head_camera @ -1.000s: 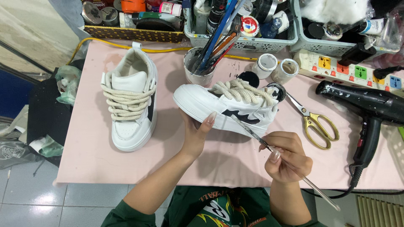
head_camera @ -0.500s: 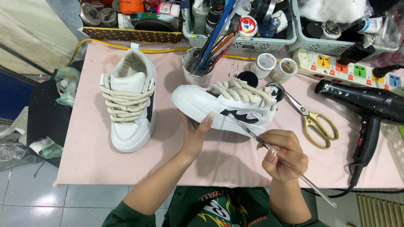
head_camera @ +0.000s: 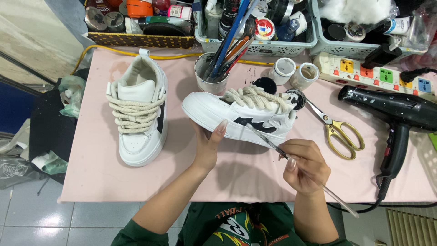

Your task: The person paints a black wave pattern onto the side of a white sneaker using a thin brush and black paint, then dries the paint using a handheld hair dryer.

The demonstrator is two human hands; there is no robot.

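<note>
1. A white sneaker with black side markings (head_camera: 239, 116) lies on its side near the middle of the pink bench (head_camera: 91, 182), sole toward the near edge, thick cream laces uppermost.
2. The left hand (head_camera: 207, 146) props the sneaker from below, fingers extended against the sole, thumb on the sidewall; loosely open, not clenched.
3. The right hand (head_camera: 306, 166) is closed in a pinch on a thin clear-handled brush (head_camera: 296, 166); its tip touches the black marking.
4. A matching second sneaker (head_camera: 139, 120) stands upright toward the left edge, well apart.
5. A cup of brushes (head_camera: 210, 77) stands just behind the held sneaker.
6. Gold-handled scissors (head_camera: 337, 130) lie toward the right; a black hair dryer (head_camera: 396, 114) lies near the right edge.
7. Two small white jars (head_camera: 293, 73), a power strip (head_camera: 378, 73) and storage baskets (head_camera: 255, 43) line the far edge.
</note>
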